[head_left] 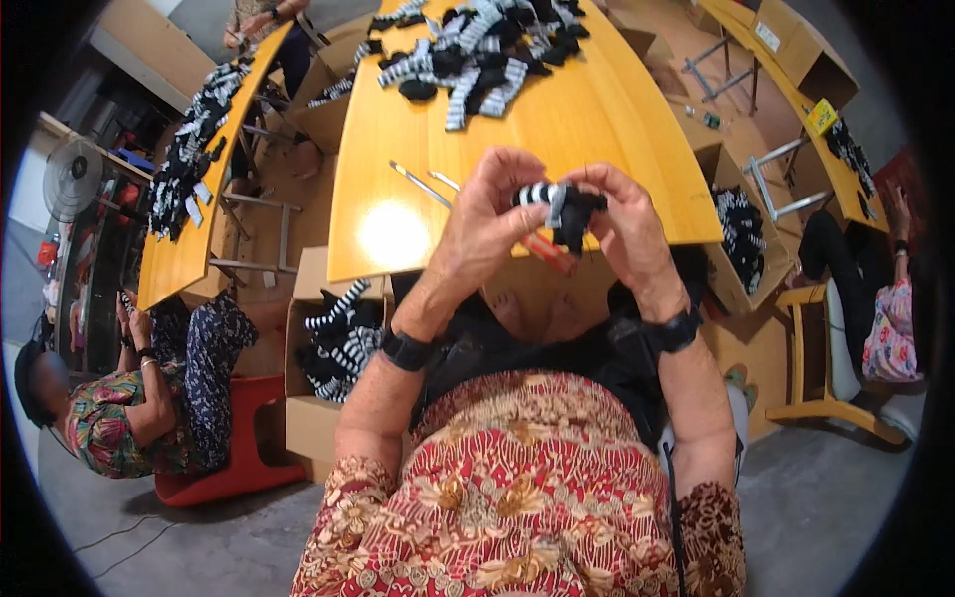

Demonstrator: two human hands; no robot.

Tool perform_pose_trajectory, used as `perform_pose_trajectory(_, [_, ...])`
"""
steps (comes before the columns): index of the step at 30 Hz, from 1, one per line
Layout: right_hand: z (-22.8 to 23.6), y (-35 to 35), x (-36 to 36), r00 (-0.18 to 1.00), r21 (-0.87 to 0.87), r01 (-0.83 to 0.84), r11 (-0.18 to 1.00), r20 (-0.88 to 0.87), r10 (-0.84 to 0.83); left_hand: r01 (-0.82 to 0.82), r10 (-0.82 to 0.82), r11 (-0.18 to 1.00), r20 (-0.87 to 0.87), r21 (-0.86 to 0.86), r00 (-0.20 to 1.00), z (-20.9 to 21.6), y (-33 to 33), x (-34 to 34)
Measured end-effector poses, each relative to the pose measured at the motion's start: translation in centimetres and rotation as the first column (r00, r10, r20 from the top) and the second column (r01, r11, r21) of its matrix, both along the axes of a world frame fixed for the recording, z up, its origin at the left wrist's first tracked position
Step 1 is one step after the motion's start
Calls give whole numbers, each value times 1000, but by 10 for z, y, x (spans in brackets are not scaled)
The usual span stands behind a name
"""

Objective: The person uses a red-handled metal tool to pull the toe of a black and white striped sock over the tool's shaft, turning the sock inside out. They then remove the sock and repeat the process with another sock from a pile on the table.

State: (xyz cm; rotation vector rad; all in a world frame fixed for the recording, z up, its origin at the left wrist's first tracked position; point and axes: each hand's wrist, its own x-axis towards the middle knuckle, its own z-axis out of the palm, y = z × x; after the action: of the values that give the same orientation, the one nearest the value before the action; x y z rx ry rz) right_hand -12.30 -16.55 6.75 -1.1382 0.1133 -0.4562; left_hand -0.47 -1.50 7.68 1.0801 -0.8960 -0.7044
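Note:
Both hands are raised over the near edge of the yellow wooden table (pixel 557 109). Between them is a small black-and-white striped sock (pixel 569 211) with a grey band and a dark bunched part. My left hand (pixel 485 204) pinches its striped end with thumb and fingers. At the dark end, the fingers of my right hand (pixel 629 214) are closed on the fabric. Just below the sock, an orange-handled tool (pixel 542 247) shows partly, its kind unclear. To the left of my left hand lies a thin metal tool (pixel 420 182) on the tabletop.
A heap of striped socks (pixel 477 50) covers the table's far end. Open cartons with more socks stand at left (pixel 338 348) and right (pixel 736 234). People sit at both sides, the left one on a red chair (pixel 239 448). Side tables (pixel 224 159) hold more socks.

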Motion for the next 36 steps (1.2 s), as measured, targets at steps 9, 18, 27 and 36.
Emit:
perform_pose_trajectory(9, [20,7,0,1000,-61,-17,998,-2,17,-62,62,998,-6,-23,998,8,-1,10])
perform_pose_trajectory(18, [24,23,20,957,-456,270,848,30,-289,-612,548,766,699,-198,459,19,1,2])
perform_pose_trajectory(27, [27,37,16,923,-643,351,681,113,-369,-295,278,955,230,43,933,3,3,5])
perform_pose_trajectory(36, [26,29,9,968,-679,194,708,14,-252,-306,303,949,39,76,952,-4,2,-13])
